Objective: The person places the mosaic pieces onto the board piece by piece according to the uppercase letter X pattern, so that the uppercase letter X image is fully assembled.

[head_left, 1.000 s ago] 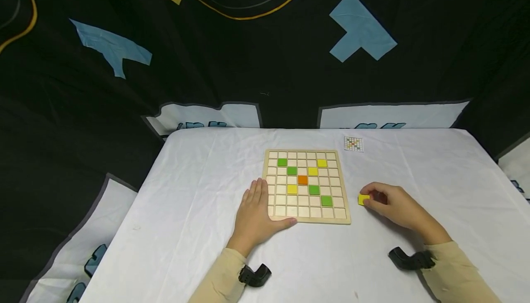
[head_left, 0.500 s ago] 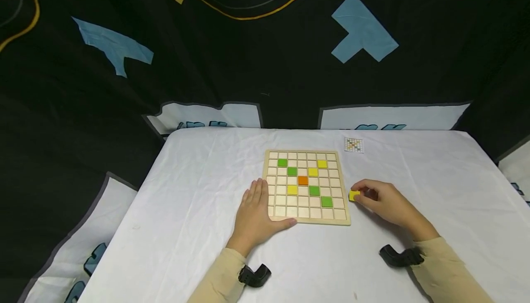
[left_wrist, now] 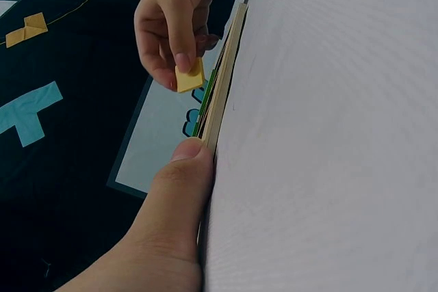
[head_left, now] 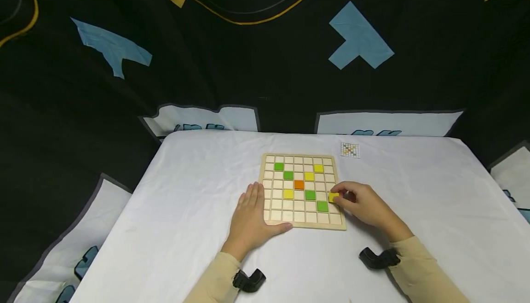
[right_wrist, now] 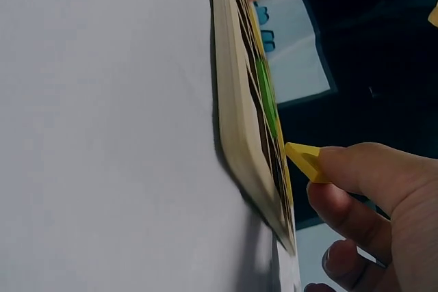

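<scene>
A square wooden grid board [head_left: 304, 225] lies on the white table, its cells mostly pale. Several green tiles, several yellow ones and one orange tile [head_left: 299, 184] sit in the grid. My left hand [head_left: 248, 222] rests against the board's left edge with fingers straight, the thumb along the near edge. My right hand [head_left: 364, 204] pinches a yellow tile [head_left: 333, 197] between thumb and fingers over the board's right side. In the right wrist view the pinched yellow tile [right_wrist: 306, 160] is tilted, close over the board's surface. The left wrist view also shows this tile [left_wrist: 190, 76] above the board's edge.
A small printed card [head_left: 350, 150] with a coloured grid pattern lies beyond the board's far right corner. White cloth [head_left: 178, 201] covers the table. A black curtain [head_left: 248, 63] with blue and yellow patches hangs behind it.
My right hand has moved left with the yellow tile, from the table beside the board to over the board's right columns. My left hand keeps its place at the board's edge.
</scene>
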Tool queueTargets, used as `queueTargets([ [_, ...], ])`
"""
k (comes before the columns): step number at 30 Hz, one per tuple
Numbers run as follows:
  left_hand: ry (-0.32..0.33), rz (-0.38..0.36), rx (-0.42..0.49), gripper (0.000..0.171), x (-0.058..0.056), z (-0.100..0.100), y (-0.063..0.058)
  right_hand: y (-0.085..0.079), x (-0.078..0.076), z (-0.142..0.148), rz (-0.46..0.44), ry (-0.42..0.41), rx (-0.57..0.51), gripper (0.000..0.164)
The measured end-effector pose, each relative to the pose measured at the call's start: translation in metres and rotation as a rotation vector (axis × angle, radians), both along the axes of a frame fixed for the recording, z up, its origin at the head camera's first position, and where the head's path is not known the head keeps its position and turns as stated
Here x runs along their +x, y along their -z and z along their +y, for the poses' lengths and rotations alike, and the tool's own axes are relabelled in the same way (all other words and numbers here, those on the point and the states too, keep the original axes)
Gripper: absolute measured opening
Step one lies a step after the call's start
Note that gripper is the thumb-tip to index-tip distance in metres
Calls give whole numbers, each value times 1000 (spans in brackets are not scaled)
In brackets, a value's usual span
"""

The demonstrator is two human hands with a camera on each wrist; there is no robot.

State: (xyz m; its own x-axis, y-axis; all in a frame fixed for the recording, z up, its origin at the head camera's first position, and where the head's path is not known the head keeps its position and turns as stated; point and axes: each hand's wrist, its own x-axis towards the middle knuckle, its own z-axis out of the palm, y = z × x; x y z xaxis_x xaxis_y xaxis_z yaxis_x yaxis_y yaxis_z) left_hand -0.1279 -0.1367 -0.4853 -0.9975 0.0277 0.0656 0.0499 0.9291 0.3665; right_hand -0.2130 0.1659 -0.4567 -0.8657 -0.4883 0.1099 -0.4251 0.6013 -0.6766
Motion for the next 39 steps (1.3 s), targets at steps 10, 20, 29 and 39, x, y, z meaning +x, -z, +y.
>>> queueTargets([
  [10,-2,14,2,133,0,-1,0,-3,1,-21,1,-21,-18,16],
  [20,-15,5,1,133,0,-1,2,-3,1,-32,-1,-64,-31,15],
  [29,4,22,15,133,-3,5,2,-6,0,-32,7,-42,14,16],
  [39,-9,17,-37,134,2,0,1,-2,4,-45,-15,-52,-9,17],
])
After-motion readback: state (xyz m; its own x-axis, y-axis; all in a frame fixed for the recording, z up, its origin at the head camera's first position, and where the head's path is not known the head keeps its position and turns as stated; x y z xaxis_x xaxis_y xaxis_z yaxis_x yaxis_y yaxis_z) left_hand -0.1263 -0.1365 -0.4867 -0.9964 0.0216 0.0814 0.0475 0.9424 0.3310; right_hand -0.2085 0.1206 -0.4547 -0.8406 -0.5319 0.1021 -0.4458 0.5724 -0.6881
